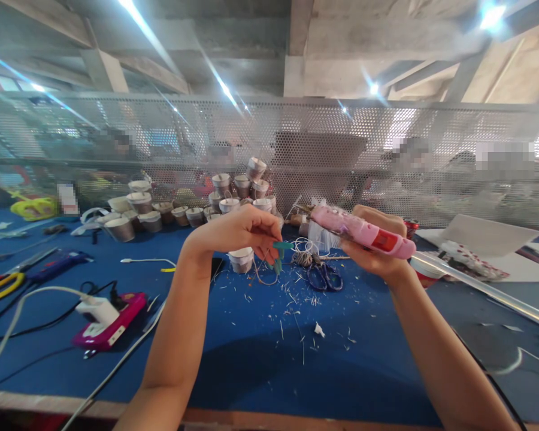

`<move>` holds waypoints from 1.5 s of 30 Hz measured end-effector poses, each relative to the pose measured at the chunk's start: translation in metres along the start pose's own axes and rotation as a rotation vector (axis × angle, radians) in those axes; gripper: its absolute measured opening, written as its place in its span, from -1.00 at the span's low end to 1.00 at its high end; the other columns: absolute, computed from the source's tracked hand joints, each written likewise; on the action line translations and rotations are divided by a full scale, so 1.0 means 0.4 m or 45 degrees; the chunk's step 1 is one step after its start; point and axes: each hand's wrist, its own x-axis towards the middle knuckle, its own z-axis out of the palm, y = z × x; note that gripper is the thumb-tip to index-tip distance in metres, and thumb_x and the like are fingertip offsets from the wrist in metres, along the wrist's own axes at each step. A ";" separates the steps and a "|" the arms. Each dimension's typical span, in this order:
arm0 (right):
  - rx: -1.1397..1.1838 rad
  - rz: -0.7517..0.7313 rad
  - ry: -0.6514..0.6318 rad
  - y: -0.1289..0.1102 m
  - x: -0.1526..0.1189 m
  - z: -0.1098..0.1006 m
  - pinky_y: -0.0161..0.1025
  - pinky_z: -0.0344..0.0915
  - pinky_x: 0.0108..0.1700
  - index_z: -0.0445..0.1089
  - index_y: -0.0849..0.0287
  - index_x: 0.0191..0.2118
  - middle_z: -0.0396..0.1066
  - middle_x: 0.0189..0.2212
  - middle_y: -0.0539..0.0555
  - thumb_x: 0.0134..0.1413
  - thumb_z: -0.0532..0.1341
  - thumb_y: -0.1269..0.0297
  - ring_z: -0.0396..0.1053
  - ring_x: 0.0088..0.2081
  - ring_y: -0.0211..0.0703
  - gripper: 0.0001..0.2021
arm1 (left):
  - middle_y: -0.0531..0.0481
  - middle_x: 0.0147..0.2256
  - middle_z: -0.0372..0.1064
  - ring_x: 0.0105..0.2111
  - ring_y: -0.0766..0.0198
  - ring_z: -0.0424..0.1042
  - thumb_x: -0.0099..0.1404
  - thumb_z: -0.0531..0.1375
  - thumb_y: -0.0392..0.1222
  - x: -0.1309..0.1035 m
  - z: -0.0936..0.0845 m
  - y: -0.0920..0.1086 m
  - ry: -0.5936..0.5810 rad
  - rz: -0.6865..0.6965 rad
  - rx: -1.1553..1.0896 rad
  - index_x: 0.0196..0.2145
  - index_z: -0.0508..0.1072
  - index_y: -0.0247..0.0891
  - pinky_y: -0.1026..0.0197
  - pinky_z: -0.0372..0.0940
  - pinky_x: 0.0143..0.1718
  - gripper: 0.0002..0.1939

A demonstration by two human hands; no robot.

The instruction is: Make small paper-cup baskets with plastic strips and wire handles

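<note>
A pink hot glue gun (359,230) is gripped in my right hand (377,239); its nozzle points left and a long clear glue stick (485,290) sticks out behind. My left hand (251,230) is bent down at the wrist with its fingers pinched. Green covers (278,254) sit on its fingertips. From the pinch hangs a thin brown cord (266,281). Just below that hand is a small whitish pot (241,261); I cannot tell whether it is joined to the cord. Blue-handled scissors (324,276) lie between the hands, beside a bundle of string (303,257).
Small pots (150,220) are stacked along the perforated screen (184,131). A magenta power strip (112,323) with cables lies at left, near yellow-handled scissors (4,287). Thread scraps litter the blue table (251,371). A red-and-white cup (426,269) stands behind my right wrist.
</note>
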 end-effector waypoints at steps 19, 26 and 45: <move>-0.497 0.494 0.173 0.015 -0.002 -0.026 -0.30 0.02 -0.52 0.05 0.12 -0.60 0.07 -0.65 -0.09 -0.15 0.16 0.32 0.04 -0.59 -0.33 -0.78 | 0.03 -0.48 0.47 -0.45 0.31 0.48 0.12 0.18 -0.21 -0.001 -0.002 0.000 0.048 -0.004 0.006 -0.39 0.39 -0.25 0.31 0.35 -0.40 -0.91; -1.124 1.111 -0.676 0.029 -0.115 -0.072 -0.23 0.06 -0.47 0.21 0.27 -0.34 0.32 -0.44 0.23 0.01 0.05 0.16 0.30 -0.44 -0.06 -0.76 | -0.04 -0.51 0.47 -0.47 0.25 0.47 0.03 0.24 -0.21 0.014 -0.007 -0.015 0.231 -0.051 -0.048 -0.46 0.43 -0.31 0.28 0.34 -0.43 -0.89; 0.813 1.572 -0.520 -0.111 -0.154 0.124 -0.31 0.29 -0.59 0.24 0.19 -0.38 0.38 -0.56 0.03 -0.04 0.04 -0.10 0.34 -0.64 -0.28 -0.60 | -0.10 -0.53 0.44 -0.56 0.37 0.40 0.11 0.13 -0.40 0.229 0.225 -0.107 0.632 -0.144 -0.871 -0.59 0.34 -0.37 0.19 0.33 -0.35 -0.85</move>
